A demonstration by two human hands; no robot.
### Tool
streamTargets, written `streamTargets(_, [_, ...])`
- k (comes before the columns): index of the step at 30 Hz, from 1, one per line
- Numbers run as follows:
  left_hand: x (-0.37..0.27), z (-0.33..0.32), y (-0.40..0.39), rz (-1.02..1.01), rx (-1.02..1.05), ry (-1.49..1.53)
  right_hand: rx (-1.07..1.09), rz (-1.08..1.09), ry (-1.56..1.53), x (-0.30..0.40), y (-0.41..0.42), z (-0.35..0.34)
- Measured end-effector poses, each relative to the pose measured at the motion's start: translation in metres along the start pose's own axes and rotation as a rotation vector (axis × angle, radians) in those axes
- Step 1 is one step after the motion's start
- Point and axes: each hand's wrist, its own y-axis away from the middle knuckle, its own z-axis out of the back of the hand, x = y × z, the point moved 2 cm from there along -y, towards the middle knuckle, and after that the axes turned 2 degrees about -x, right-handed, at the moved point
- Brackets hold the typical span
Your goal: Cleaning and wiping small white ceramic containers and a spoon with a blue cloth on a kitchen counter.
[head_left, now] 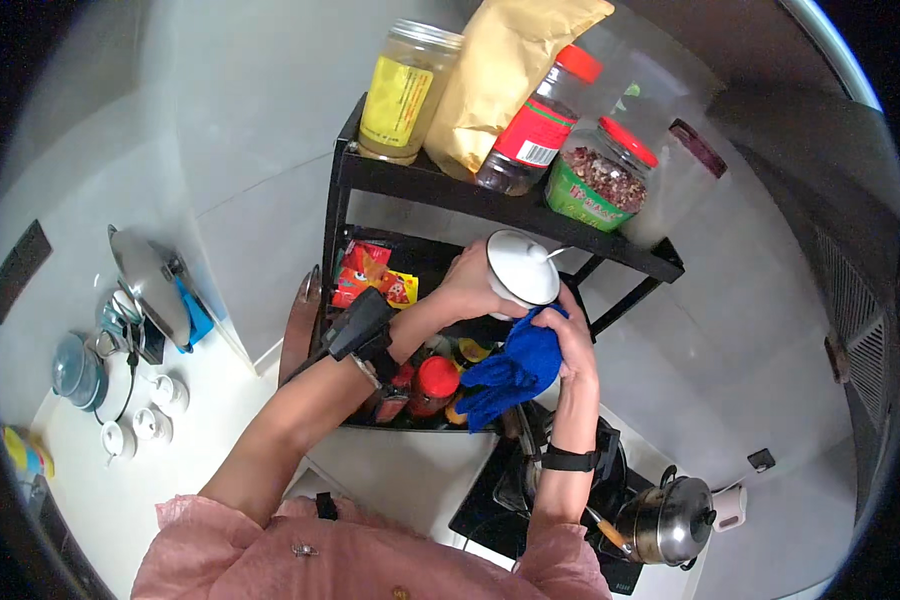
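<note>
My left hand (469, 281) grips a white lidded pot (523, 270), whose lid has a round knob. A thin spoon handle (560, 252) sticks out from under the lid's edge. Bunched in my right hand (576, 337) is a blue cloth (514, 367), held up against the pot's lower side. Part of the cloth hangs down over the lower shelf. Both hands are in front of the middle shelf of a black rack (435, 184). The pot's underside is hidden by my hands and the cloth.
Overhead on the rack stand a yellow-labelled jar (397, 97), a tan paper bag (487, 82) and red-lidded jars (600, 176). Red packets (364, 277) lie on the middle shelf; a red-capped jar (436, 382) is below. Right is a steel pot (664, 521); left, white lidded cups (152, 425).
</note>
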Motion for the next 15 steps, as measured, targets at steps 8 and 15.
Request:
streamTargets(8, [-0.066, -0.012, 0.049, -0.015, -0.104, -0.120, -0.080, 0.033, 0.029, 0.022, 0.068, 0.006])
streamTargets(15, [-0.105, 0.007, 0.138, -0.104, -0.237, -0.146, -0.047, 0.121, 0.203, 0.015, 0.130, -0.025])
